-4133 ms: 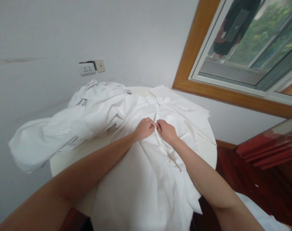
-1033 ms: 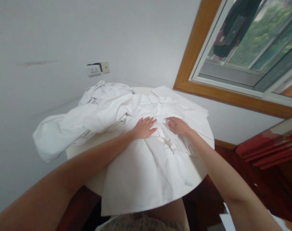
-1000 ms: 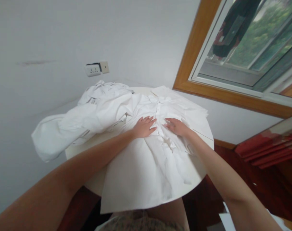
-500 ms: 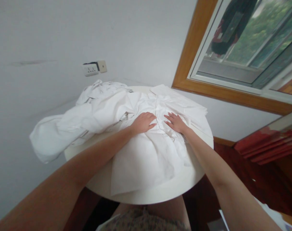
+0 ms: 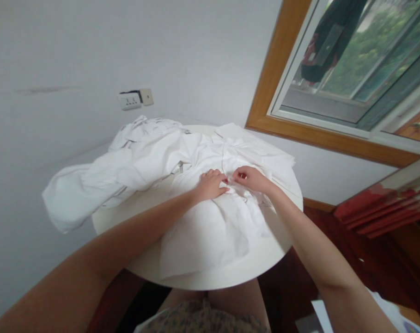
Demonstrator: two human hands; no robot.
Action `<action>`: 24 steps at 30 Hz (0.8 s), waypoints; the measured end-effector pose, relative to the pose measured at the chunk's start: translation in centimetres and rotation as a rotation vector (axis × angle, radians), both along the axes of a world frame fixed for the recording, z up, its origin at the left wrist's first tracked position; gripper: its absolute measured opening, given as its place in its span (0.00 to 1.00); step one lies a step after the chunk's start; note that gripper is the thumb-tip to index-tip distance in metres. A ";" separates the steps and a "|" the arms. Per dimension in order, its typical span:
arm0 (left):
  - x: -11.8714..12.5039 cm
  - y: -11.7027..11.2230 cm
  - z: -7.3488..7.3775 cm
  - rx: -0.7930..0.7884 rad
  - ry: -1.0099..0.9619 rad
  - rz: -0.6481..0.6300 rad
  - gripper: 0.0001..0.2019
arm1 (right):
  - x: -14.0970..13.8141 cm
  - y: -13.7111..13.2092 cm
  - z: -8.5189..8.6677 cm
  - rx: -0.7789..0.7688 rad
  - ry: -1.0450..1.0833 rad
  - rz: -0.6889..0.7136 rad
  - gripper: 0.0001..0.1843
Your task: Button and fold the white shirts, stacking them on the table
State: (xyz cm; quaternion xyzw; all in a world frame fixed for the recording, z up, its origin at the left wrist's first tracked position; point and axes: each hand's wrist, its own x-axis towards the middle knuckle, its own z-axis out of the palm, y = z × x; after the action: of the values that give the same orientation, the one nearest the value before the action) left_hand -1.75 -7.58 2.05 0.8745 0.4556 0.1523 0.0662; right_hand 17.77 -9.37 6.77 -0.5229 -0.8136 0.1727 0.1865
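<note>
A white garment (image 5: 210,231) lies spread and wrinkled on a round white table (image 5: 210,283), its gathered skirt-like part toward me. Near its middle seam, my right hand (image 5: 249,178) pinches a bit of the fabric between thumb and fingertips. Just left of it, my left hand (image 5: 210,185) rests on the cloth with bent fingers, its thumb and forefinger closed on the garment's edge. A small dark red spot shows between the two hands; I cannot make out what it is.
Bunched white cloth (image 5: 119,171) hangs over the table's left edge. Behind stands a grey-white wall with a socket (image 5: 130,101). A wood-framed window (image 5: 320,134) is at the right, above a red curtain (image 5: 369,208). Papers (image 5: 322,317) lie low at the right.
My right hand has gone from spread fingers to a pinch on the fabric, moving slightly left. The left hand has shifted a little toward me and its fingers have curled.
</note>
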 end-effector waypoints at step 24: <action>0.9 -1.7 0.4 0.029 -0.108 0.057 0.06 | 0.4 -0.8 -4.0 -0.322 0.438 -0.095 0.19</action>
State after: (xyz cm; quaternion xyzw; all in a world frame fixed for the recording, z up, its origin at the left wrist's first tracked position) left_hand -0.82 -9.25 2.43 0.8525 0.4739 0.2079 0.0735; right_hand 18.16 -10.20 2.80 -0.5336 -0.6905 0.3998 0.2805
